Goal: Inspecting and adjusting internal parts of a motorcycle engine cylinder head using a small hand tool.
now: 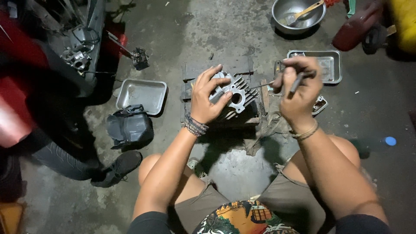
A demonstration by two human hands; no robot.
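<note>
A shallow metal tray (pixel 141 93) lies on the stained concrete floor (pixel 225 26), with a dark plastic housing (pixel 129 128) touching its near edge. Another metal tray (pixel 326 65) sits farther right. A steel bowl (pixel 298 15) holding a wooden-handled brush (pixel 305 11) stands at the top. A black tyre (pixel 60 158) and a dark shoe (pixel 118 168) lie at left; a small blue cap (pixel 390 141) lies at right.

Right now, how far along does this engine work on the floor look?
Seemingly mid-job. Done: the finned engine cylinder is already off the motorcycle and lies on the floor. In hand: the left hand steadies it while the right hand holds a thin tool beside it. Left: a dark plastic cover and metal trays lie about, so refitting looks undone.
</note>
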